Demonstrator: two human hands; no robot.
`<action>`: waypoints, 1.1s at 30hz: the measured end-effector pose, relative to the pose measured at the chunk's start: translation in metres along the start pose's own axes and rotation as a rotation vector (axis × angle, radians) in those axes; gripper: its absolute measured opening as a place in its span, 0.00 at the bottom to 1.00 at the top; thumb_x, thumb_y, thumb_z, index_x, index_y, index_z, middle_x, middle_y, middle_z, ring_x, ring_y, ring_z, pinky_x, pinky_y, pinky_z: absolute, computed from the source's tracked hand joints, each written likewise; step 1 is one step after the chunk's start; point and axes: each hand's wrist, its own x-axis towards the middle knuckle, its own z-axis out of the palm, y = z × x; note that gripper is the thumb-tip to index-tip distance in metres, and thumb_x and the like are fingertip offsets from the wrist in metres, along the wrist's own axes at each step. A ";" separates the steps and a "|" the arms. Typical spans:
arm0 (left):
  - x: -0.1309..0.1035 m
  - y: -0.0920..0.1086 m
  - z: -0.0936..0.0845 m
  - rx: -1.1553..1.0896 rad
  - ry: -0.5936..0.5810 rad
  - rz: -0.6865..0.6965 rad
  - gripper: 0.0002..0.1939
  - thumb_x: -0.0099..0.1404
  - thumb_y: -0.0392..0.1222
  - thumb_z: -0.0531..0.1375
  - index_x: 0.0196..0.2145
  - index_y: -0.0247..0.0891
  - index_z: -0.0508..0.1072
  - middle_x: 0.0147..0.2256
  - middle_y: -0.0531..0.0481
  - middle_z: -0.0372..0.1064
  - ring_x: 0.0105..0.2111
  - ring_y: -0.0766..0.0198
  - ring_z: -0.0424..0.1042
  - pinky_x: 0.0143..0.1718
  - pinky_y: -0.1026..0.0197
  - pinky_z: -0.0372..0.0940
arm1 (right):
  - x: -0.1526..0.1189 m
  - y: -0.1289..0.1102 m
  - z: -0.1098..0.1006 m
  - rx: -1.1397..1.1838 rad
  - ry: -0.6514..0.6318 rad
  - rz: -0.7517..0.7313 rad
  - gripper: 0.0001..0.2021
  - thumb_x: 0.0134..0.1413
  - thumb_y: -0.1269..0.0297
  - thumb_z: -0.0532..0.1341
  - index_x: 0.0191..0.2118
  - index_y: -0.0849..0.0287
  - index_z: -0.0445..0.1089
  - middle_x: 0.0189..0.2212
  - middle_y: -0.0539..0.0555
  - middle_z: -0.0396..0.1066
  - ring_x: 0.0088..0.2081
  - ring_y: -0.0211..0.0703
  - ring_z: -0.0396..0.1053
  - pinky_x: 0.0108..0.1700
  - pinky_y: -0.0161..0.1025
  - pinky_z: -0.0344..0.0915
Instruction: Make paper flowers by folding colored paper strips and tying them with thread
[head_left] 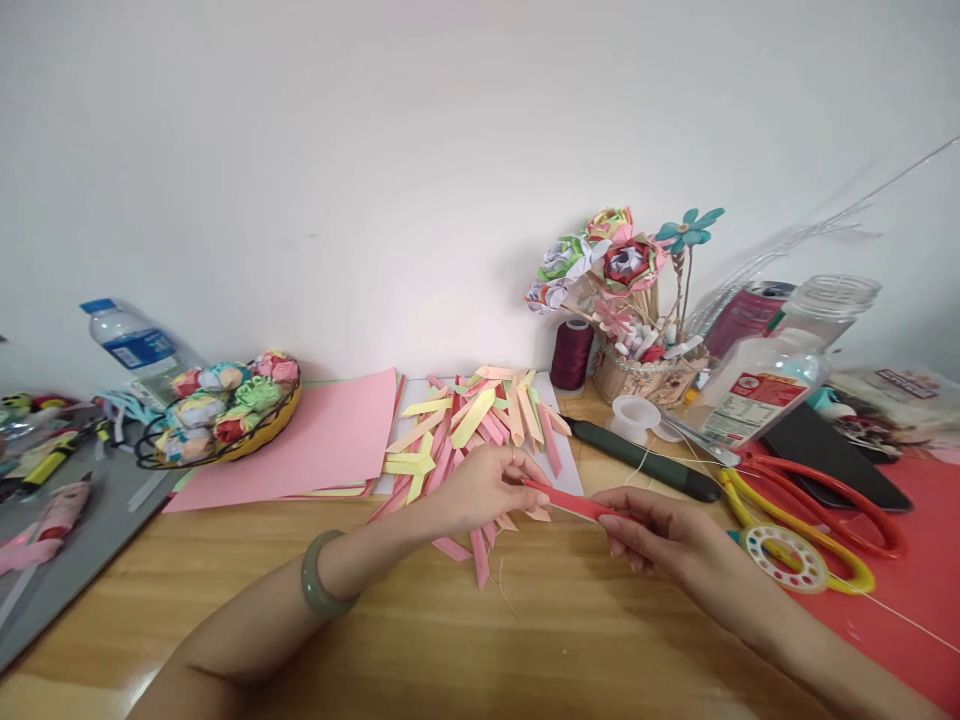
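Observation:
A narrow red paper strip (574,503) is stretched between my two hands above the wooden table. My left hand (495,487) pinches its left end between thumb and fingers. At its right end, the thumb and fingers of my right hand (649,528) are closed on it. Behind and beneath my left hand lies a pile of folded paper strips (480,415) in pink, yellow and peach, partly hidden by the hand. Thin thread hangs loose near the front of the pile.
Pink paper sheets (330,440) and a basket of paper flowers (240,410) lie left. Right are a dark green tool (645,460), red-handled scissors (832,490), a white spool (784,557), a plastic bottle (765,390) and a flower pot (649,380). A maroon thread spool (571,355) stands behind.

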 end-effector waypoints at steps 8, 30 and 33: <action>-0.001 0.005 0.012 -0.164 -0.036 -0.078 0.13 0.46 0.42 0.65 0.26 0.32 0.68 0.23 0.49 0.71 0.23 0.70 0.68 0.27 0.67 0.61 | 0.009 -0.003 -0.006 0.514 0.205 0.100 0.16 0.39 0.55 0.66 0.33 0.61 0.69 0.19 0.47 0.65 0.20 0.29 0.56 0.22 0.28 0.53; -0.004 0.014 -0.017 0.007 0.195 0.066 0.14 0.54 0.46 0.59 0.33 0.33 0.74 0.22 0.51 0.69 0.21 0.72 0.64 0.25 0.68 0.58 | 0.035 0.004 -0.050 -0.212 -0.225 -0.060 0.12 0.47 0.55 0.58 0.33 0.59 0.65 0.25 0.49 0.64 0.27 0.36 0.61 0.28 0.33 0.56; -0.007 0.018 -0.030 0.002 0.254 0.088 0.11 0.56 0.45 0.57 0.29 0.33 0.73 0.22 0.52 0.67 0.19 0.74 0.61 0.22 0.69 0.55 | 0.033 0.008 -0.051 -0.497 -0.248 -0.076 0.09 0.50 0.58 0.54 0.31 0.57 0.68 0.25 0.50 0.67 0.29 0.40 0.63 0.30 0.34 0.57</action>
